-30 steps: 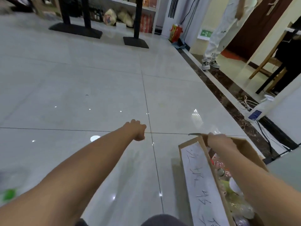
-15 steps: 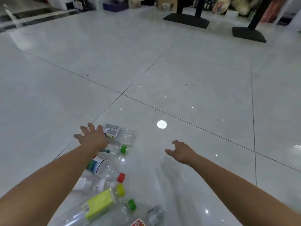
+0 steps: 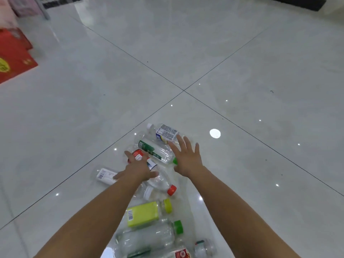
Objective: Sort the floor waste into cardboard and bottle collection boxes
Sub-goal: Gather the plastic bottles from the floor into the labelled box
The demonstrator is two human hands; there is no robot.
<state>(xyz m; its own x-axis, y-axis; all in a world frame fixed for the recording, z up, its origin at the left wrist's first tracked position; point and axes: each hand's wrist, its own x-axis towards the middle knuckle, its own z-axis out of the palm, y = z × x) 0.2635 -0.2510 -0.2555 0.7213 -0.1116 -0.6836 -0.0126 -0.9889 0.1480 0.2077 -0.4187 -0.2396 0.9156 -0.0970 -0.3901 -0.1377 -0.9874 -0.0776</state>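
Several empty plastic bottles lie in a loose pile on the white tiled floor. My left hand (image 3: 138,169) hovers spread over a red-labelled bottle (image 3: 137,154) and a red-capped clear bottle (image 3: 162,181). My right hand (image 3: 187,158) is stretched out flat with fingers apart, just over the green-labelled bottle (image 3: 155,150) and beside a white-and-blue labelled bottle (image 3: 164,134). Closer to me lie a yellow-labelled bottle (image 3: 144,214) and a green-capped clear bottle (image 3: 150,236). Neither hand holds anything. No collection box is in view.
Red boxes (image 3: 13,56) stand at the far left edge. A white-labelled bottle (image 3: 106,175) lies left of my left hand. A dark stand base (image 3: 297,2) sits at the top right. Glossy floor tiles stretch away on all sides.
My view swung left and down from the cardboard box to the bottle pile. My right hand moved left over the bottles, and my left hand shifted nearer over the red-labelled one.
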